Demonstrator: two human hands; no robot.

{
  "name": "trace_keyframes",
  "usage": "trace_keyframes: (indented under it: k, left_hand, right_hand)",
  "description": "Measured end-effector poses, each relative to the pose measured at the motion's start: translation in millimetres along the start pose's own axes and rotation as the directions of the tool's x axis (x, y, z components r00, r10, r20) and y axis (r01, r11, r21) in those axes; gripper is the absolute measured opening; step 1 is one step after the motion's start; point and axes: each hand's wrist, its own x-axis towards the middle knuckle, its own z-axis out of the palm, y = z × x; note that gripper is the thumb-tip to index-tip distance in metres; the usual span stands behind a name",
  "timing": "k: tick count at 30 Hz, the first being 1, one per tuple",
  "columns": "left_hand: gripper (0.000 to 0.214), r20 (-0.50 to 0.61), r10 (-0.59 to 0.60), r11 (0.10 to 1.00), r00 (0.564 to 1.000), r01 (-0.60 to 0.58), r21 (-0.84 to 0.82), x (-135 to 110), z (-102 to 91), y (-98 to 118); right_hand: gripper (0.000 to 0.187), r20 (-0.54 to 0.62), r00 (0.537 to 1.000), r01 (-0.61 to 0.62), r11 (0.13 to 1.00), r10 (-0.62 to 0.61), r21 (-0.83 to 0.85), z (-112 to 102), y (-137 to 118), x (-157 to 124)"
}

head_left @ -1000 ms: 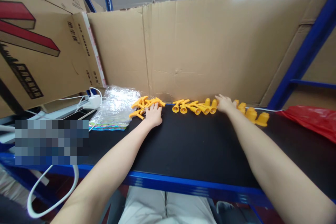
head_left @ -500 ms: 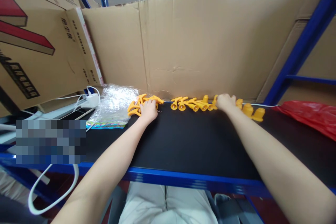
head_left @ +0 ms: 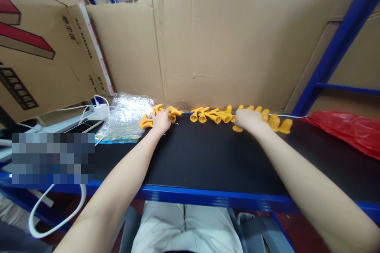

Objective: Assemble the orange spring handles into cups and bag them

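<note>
On the left, my left hand (head_left: 162,121) is closed over a pile of yellow T-shaped plastic handles (head_left: 145,121), fingers curled round one of them; its fingertips are partly hidden. My right hand (head_left: 247,119) grips a yellow flared plastic cup (head_left: 237,128), whose rim shows below the fingers just above or on the black tabletop. Behind and right of that hand stand several more yellow cups (head_left: 273,121), open end down. Between the hands lies a row of yellow funnel-shaped pieces with stems (head_left: 202,117), their wide ends facing me.
A cardboard wall (head_left: 237,55) closes off the back of the black tabletop (head_left: 202,158). Clear plastic bags (head_left: 126,114) and a white charger with cables (head_left: 101,111) lie left. A red plastic bag (head_left: 344,130) lies right, near a blue metal post (head_left: 335,47).
My right hand has moved slightly left and nearer to me, and a yellow cup now shows beneath its fingers. My left hand stays at the handle pile. The view has shifted slightly.
</note>
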Motion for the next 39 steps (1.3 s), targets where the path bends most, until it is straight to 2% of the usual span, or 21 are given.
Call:
trace_keyframes:
  k: [3, 6, 8, 11, 15, 17, 21, 24, 26, 27, 29, 32, 35, 39]
  left_hand:
    - [0.037, -0.007, -0.009, 1.000, 1.000, 0.009, -0.003, 1, 0.8, -1]
    - [0.037, -0.042, 0.018, 1.000, 0.999, -0.017, 0.019, 0, -0.5, 0]
    - [0.033, -0.052, 0.053, 0.998, 0.997, -0.051, 0.041, -2, -3.1, 2]
    - [0.025, -0.020, 0.119, 0.990, 0.993, -0.117, 0.072, -5, -9.0, 9]
    - [0.023, 0.041, 0.203, 0.973, 0.978, -0.206, 0.105, -6, -16.1, 18]
    - [0.025, 0.105, 0.243, 0.964, 0.964, -0.252, 0.084, -7, -17.6, 22]
    - [0.028, 0.174, 0.291, 0.948, 0.941, -0.308, 0.080, -10, -20.6, 25]
    - [0.028, 0.141, 0.204, 0.950, 0.969, -0.230, 0.209, -10, -27.9, 25]
    - [0.030, 0.086, 0.040, 0.952, 0.996, -0.064, 0.301, -9, -34.4, 22]
    - [0.030, 0.071, -0.058, 0.946, 0.996, 0.033, 0.323, -8, -37.5, 19]
    - [0.030, 0.088, -0.191, 0.928, 0.978, 0.151, 0.340, -6, -42.5, 12]
    - [0.034, 0.234, -0.307, 0.915, 0.922, 0.219, 0.338, -4, -46.3, 0]
    - [0.038, 0.316, -0.315, 0.924, 0.895, 0.213, 0.318, -3, -46.6, -7]
    - [0.039, 0.320, -0.276, 0.935, 0.906, 0.176, 0.309, -1, -43.7, -12]
  right_hand:
    - [0.029, 0.110, 0.992, 0.066, 0.995, -0.057, -0.078, -12, -12, -13]
    - [0.022, 0.161, 0.968, 0.201, 0.979, -0.192, -0.039, -17, -23, -23]
    - [0.021, 0.143, 0.944, 0.297, 0.954, -0.299, 0.034, -11, -28, -23]
    - [0.027, 0.089, 0.902, 0.398, 0.894, -0.422, 0.205, 9, -29, -15]
    - [0.028, 0.047, 0.871, 0.410, 0.778, -0.488, 0.476, 35, -26, -3]
    - [0.028, 0.034, 0.877, 0.377, 0.730, -0.479, 0.570, 42, -24, 1]
    - [0.027, 0.052, 0.891, 0.332, 0.726, -0.451, 0.602, 51, -22, 4]
    - [0.026, 0.087, 0.870, 0.355, 0.739, -0.486, 0.573, 55, -21, 6]
    - [0.026, 0.086, 0.866, 0.368, 0.745, -0.492, 0.557, 56, -21, 7]
    - [0.026, 0.085, 0.865, 0.374, 0.748, -0.495, 0.549, 56, -21, 7]
    - [0.026, 0.087, 0.864, 0.381, 0.755, -0.497, 0.533, 55, -22, 7]
    - [0.025, 0.098, 0.866, 0.379, 0.771, -0.491, 0.512, 53, -23, 5]
    - [0.024, 0.107, 0.867, 0.377, 0.780, -0.487, 0.500, 52, -24, 4]
    - [0.024, 0.105, 0.865, 0.385, 0.784, -0.490, 0.486, 51, -25, 3]
